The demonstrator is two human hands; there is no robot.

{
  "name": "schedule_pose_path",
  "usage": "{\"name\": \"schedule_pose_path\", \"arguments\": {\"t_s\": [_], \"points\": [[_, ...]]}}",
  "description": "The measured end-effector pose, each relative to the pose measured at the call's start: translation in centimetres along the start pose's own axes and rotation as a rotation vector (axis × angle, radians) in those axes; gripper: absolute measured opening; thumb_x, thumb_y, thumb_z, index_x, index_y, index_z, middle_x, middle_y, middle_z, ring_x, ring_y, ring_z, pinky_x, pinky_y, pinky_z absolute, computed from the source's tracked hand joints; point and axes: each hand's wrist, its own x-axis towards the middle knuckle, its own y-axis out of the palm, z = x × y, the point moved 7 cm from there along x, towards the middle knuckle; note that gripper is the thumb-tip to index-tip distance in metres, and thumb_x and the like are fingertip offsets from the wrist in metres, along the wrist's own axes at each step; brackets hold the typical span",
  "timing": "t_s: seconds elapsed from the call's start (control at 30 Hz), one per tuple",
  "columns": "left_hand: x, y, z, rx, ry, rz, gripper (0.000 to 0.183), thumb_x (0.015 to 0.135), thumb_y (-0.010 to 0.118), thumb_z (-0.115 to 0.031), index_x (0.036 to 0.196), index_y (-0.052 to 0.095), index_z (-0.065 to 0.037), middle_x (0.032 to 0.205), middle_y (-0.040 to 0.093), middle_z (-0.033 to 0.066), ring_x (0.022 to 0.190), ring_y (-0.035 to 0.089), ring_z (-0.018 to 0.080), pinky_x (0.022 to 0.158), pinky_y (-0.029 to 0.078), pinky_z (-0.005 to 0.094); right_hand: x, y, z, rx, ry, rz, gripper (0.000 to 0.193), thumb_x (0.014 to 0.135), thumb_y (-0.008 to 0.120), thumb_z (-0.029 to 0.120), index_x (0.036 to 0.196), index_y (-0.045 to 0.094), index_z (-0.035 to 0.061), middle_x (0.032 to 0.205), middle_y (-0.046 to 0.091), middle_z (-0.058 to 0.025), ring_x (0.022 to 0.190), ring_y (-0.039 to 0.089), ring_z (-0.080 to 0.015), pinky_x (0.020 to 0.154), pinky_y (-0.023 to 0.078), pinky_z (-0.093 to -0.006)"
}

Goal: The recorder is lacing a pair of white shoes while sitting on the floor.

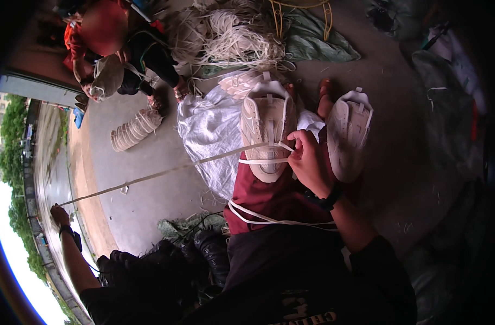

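Note:
A pale beige sneaker (255, 127) lies over my maroon shorts, toe toward me, with a lace through its lower eyelets. My left hand (60, 215) is stretched far out to the left, closed on one end of that white shoelace (161, 172). The lace runs taut from there to the sneaker's front. Beside the toe, my right hand (308, 161) has its fingers curled, pinching the lace close to the eyelets. A second beige sneaker (351, 132) rests to the right, with no lace visible in it. More white lace (258, 218) lies loosely across my lap.
A white woven sack (204, 146) spreads on the floor ahead, with a large heap of pale laces (226, 38) beyond. At upper left a co-worker (155, 54) sits holding a light shoe. A ridged beige bundle (136, 130) and black bags (198, 260) lie to my left.

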Motion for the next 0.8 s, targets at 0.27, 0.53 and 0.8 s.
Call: {"name": "schedule_pose_path", "arguments": {"t_s": [0.27,0.53,0.8], "points": [[-0.2,0.5,1.6,0.025,-0.033,0.032,0.027,0.098,0.046,-0.024,0.092,0.062,-0.003,0.085,0.066,0.0199,0.078,0.063,0.0390,0.068,0.048,0.0501,-1.0,1.6,-2.5,0.249,0.154,0.226,0.034,0.077,0.055,-0.008,0.109,0.054,0.0034,0.084,0.054,-0.0065,0.075,0.053,-0.0181,0.068,0.046,-0.0317],[-2.7,0.7,-1.0,0.050,-0.074,0.067,0.029,0.098,0.046,-0.024,0.090,0.063,-0.002,0.088,0.068,0.0230,0.084,0.064,0.0430,0.074,0.049,0.0536,-4.7,-2.2,-1.0,-0.015,0.099,0.431,0.011,0.083,0.052,-0.006,0.092,0.055,-0.0009,0.077,0.060,-0.0182,0.071,0.063,-0.0304,0.063,0.045,-0.0369],[-4.6,-1.2,-3.7,0.354,-0.113,-0.168,0.040,0.101,0.043,-0.038,0.092,0.063,-0.004,0.088,0.069,0.0246,0.084,0.065,0.0465,0.072,0.050,0.0555,-7.3,-3.9,-3.0,0.755,0.531,0.486,0.009,0.094,0.062,0.006,0.093,0.053,0.0059,0.086,0.057,0.0015,0.082,0.058,-0.0072,0.075,0.048,-0.0253]]}}
